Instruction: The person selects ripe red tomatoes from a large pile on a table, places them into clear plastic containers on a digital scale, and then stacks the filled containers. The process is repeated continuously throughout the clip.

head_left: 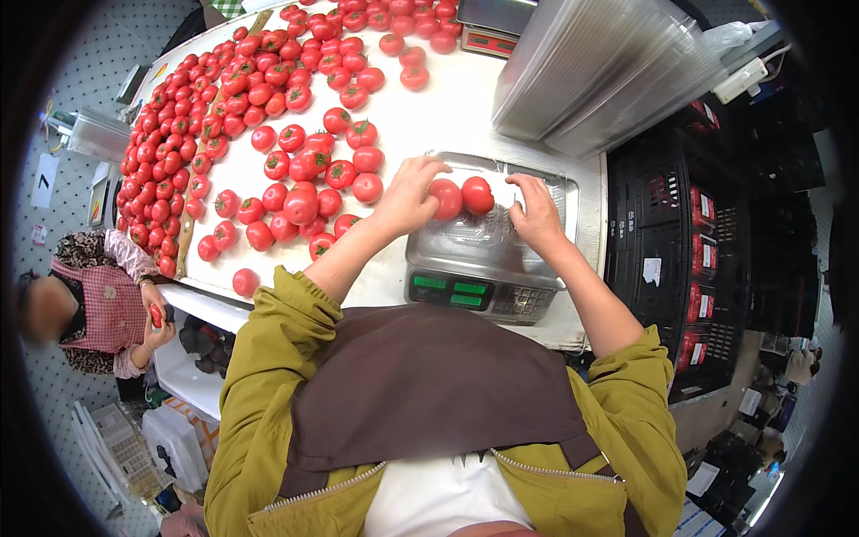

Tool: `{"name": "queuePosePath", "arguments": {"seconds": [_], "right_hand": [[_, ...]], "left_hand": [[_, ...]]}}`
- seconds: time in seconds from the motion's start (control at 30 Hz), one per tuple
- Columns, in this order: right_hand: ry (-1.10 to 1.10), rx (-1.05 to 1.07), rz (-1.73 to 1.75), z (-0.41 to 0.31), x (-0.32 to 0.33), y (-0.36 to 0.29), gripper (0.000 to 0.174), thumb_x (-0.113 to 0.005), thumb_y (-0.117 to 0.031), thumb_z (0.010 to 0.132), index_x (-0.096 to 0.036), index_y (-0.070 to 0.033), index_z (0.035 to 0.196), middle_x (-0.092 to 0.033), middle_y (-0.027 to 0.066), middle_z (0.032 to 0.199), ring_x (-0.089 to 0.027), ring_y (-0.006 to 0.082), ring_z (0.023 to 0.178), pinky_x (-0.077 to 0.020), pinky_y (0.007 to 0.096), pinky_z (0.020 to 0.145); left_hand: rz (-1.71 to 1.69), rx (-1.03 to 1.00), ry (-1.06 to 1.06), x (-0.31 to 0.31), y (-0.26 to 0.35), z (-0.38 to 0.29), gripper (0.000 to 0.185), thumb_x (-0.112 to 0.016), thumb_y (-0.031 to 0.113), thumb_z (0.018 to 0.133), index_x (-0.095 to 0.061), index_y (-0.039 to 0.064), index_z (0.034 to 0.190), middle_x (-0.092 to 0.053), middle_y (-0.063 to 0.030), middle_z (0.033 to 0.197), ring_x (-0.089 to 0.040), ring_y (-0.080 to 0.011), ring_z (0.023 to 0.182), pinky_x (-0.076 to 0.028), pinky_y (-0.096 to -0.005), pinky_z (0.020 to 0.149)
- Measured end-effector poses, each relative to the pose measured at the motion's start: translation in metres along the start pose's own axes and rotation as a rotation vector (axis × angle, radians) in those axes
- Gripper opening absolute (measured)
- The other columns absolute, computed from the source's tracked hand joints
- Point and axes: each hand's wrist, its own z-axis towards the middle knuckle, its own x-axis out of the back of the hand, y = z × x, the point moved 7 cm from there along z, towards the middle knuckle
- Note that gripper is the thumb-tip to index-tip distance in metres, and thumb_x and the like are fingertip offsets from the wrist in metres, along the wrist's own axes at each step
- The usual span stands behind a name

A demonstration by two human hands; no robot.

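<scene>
On the metal pan of an electronic scale (496, 258) lies a clear plastic tray (463, 231) with two red tomatoes side by side, the left tomato (445, 199) and the right tomato (478, 195). My left hand (411, 196) is at the left tomato, fingers curved around its side; whether it grips it is unclear. To the right of the pair is my right hand (535, 211), its thumb and fingers apart and nothing held between them. The scale's green displays (449, 290) are lit. Many loose tomatoes (300, 205) lie on the white table to the left.
Stacked clear plastic trays (597, 74) stand behind the scale at the right. Black crates (651, 268) holding packed tomatoes are on the right. A second scale (490, 33) sits at the back. A wooden strip (194, 201) divides the tomatoes. A co-worker (100, 302) holds a tomato at the left.
</scene>
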Motion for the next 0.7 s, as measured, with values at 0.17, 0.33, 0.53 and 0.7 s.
{"name": "queuePosePath", "arguments": {"seconds": [0.17,0.33,0.53,0.7], "right_hand": [[0.000,0.041,-0.107,0.006,-0.010,-0.024,0.053,-0.072,-0.010,0.076,-0.057,-0.005,0.126,-0.059,0.0161,0.122,-0.054,0.0345,0.118,-0.0440,0.0445,0.101],[-0.242,0.087,-0.249,0.026,-0.046,-0.020,0.067,-0.077,-0.013,0.071,-0.054,-0.011,0.134,-0.058,0.0130,0.125,-0.050,0.0306,0.124,-0.0325,0.0450,0.110],[-0.126,0.057,-0.047,0.022,-0.032,-0.008,0.072,-0.084,-0.018,0.065,-0.054,-0.013,0.130,-0.059,0.0105,0.125,-0.052,0.0318,0.122,-0.0366,0.0450,0.108],[0.059,-0.049,0.074,0.011,-0.022,-0.002,0.069,-0.083,-0.022,0.067,-0.053,-0.011,0.128,-0.060,0.0125,0.120,-0.052,0.0360,0.118,-0.0416,0.0470,0.102]], "left_hand": [[0.422,0.082,-0.094,-0.021,0.020,-0.003,0.067,-0.080,0.030,0.070,-0.055,0.007,0.128,-0.057,-0.0145,0.121,-0.051,-0.0341,0.119,-0.040,-0.0498,0.100],[0.603,0.044,-0.220,-0.034,0.013,0.002,0.076,-0.087,0.031,0.063,-0.054,0.008,0.128,-0.058,-0.0116,0.122,-0.049,-0.0334,0.126,-0.034,-0.0557,0.107],[0.246,0.043,-0.055,-0.017,0.010,-0.005,0.079,-0.088,0.026,0.060,-0.054,0.008,0.129,-0.059,-0.0126,0.123,-0.048,-0.0355,0.128,-0.037,-0.0505,0.107],[0.180,0.075,0.024,-0.014,0.014,0.001,0.078,-0.085,0.021,0.062,-0.052,0.007,0.131,-0.058,-0.0133,0.127,-0.048,-0.0361,0.128,-0.041,-0.0478,0.104]]}}
